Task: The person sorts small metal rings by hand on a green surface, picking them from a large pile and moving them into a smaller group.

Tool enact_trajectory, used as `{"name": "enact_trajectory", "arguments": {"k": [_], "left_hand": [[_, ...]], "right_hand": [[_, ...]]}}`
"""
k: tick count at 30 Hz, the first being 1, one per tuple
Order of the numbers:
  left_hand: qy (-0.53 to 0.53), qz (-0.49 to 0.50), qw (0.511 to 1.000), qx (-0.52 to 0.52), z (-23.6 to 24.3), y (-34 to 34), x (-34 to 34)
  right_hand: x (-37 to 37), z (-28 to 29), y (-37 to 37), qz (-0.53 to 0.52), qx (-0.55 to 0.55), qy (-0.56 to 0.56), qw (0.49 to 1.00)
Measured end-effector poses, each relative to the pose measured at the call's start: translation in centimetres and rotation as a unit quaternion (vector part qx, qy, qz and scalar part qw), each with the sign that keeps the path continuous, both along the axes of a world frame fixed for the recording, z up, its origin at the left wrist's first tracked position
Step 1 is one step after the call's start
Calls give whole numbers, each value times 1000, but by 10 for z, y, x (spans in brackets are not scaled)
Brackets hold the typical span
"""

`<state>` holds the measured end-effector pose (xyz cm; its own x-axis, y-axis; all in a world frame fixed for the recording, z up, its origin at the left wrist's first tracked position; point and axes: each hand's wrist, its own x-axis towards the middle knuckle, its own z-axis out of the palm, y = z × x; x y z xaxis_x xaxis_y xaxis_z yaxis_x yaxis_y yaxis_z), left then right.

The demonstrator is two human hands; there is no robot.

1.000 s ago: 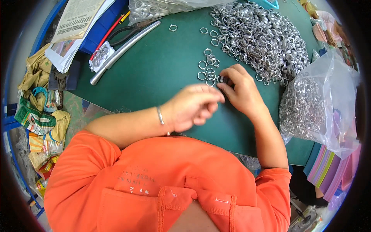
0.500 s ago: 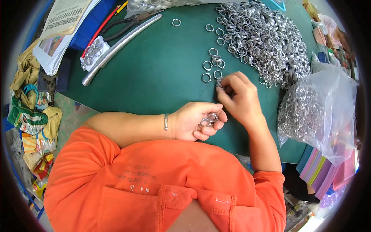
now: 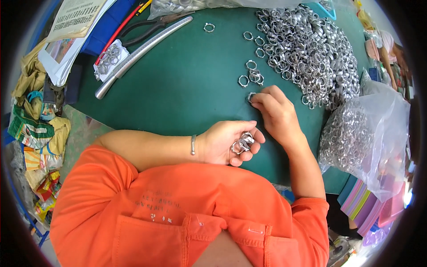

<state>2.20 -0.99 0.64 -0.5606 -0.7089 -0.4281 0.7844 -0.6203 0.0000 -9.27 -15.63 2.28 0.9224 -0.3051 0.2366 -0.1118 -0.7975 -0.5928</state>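
Observation:
My left hand [image 3: 219, 141] lies palm up near my body, its fingers curled round a small cluster of notched metal rings [image 3: 243, 143]. To its right, my right hand [image 3: 279, 115] pinches a single metal ring [image 3: 250, 96] between thumb and fingertips, at the tabletop. Just beyond that ring, a few loose metal rings [image 3: 243, 81] lie on the green table, some overlapping. A large heap of the same silvery rings [image 3: 311, 53] spreads across the far right of the table. Another ring [image 3: 209, 28] lies alone toward the far middle.
A clear plastic bag of rings [image 3: 347, 133] stands at the right edge. At far left are a curved metal bar [image 3: 144, 58], black-handled pliers [image 3: 155, 26], rings on white paper [image 3: 110, 58] and stacked papers [image 3: 73, 31]. A colourful stack [image 3: 362, 204] sits below the bag.
More rings now lie in my left palm, and fewer loose ones remain near my right hand. The right hand has a ring pinched at its fingertips. The view has shifted slightly.

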Motion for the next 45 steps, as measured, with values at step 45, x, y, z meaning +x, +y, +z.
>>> {"name": "enact_trajectory", "arguments": {"k": [45], "left_hand": [[-18, 61, 998, -25, 1, -3, 4]], "right_hand": [[62, 0, -23, -100, -166, 20, 981]]}}
